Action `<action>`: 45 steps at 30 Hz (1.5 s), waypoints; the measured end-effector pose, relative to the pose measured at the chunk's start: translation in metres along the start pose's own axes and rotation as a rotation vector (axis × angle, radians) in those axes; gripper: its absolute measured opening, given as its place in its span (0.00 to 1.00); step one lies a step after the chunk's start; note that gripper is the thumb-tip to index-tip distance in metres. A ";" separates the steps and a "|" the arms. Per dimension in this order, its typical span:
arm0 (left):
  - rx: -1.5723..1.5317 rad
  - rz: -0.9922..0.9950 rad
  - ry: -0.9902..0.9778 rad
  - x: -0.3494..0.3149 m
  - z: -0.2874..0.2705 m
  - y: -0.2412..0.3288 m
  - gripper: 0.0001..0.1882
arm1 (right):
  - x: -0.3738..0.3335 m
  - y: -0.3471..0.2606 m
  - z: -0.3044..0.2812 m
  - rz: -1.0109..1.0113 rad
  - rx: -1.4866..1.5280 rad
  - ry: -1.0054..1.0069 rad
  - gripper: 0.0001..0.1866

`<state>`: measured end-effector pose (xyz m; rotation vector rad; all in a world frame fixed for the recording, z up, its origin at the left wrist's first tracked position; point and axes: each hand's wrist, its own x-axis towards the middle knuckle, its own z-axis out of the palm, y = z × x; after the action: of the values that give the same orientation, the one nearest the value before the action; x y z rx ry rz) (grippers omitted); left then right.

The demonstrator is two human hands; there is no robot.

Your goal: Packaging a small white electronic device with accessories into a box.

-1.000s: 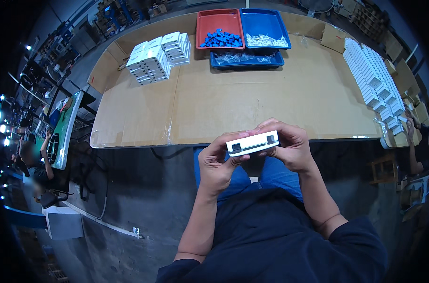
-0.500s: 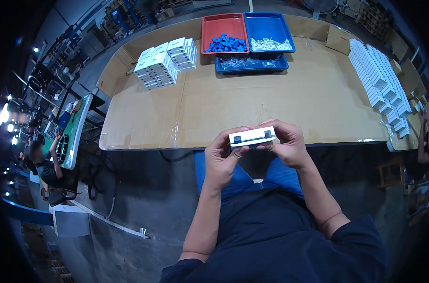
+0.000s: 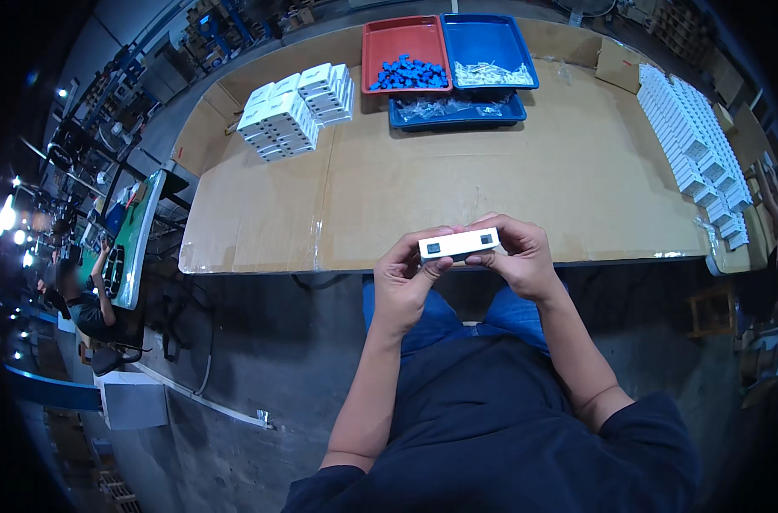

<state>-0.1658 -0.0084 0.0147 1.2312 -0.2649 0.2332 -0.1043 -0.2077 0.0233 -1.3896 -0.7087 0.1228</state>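
Between my two hands is a flat white plastic case [image 3: 459, 244], its narrow side turned up toward me with a dark square opening near each end. My left hand [image 3: 403, 278] grips its left end, thumb along the lower edge. The right end is pinched by my right hand [image 3: 522, 261], its thumb also at the lower edge and the fingers behind. The case is held just over the near edge of the cardboard-covered table [image 3: 389, 205]. Its far face and most of my fingertips are hidden.
Stacked white cases [image 3: 278, 128] stand at the back left. A red tray [image 3: 406, 38] holds small blue parts; a blue tray [image 3: 487, 38] holds white pieces. Under them sits another blue tray [image 3: 457, 124] with clear pieces. Rows of white cases [image 3: 697, 154] line the right side. A person [image 3: 90, 308] sits far left.
The gap that showed along the case's side has closed, and that side now looks whole. The case has tilted slightly; both hands keep their hold in nearly the same place.
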 end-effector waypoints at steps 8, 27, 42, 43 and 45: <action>-0.019 -0.025 0.032 0.032 0.011 0.001 0.19 | 0.021 0.008 -0.009 -0.030 0.005 0.107 0.15; 0.752 0.203 0.081 0.059 0.003 -0.059 0.34 | 0.052 0.056 0.004 0.155 0.217 0.382 0.30; 0.672 0.193 0.161 0.077 0.013 -0.079 0.33 | 0.060 0.055 -0.017 0.074 -0.043 0.333 0.55; 0.666 0.201 0.134 0.078 0.011 -0.084 0.33 | 0.061 0.053 -0.019 0.085 -0.066 0.305 0.55; 0.726 0.281 0.043 0.081 0.017 -0.094 0.36 | 0.057 0.052 -0.035 0.113 -0.065 0.385 0.54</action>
<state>-0.0608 -0.0519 -0.0375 1.9032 -0.3294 0.6365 -0.0241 -0.1998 -0.0034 -1.4618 -0.3161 -0.0794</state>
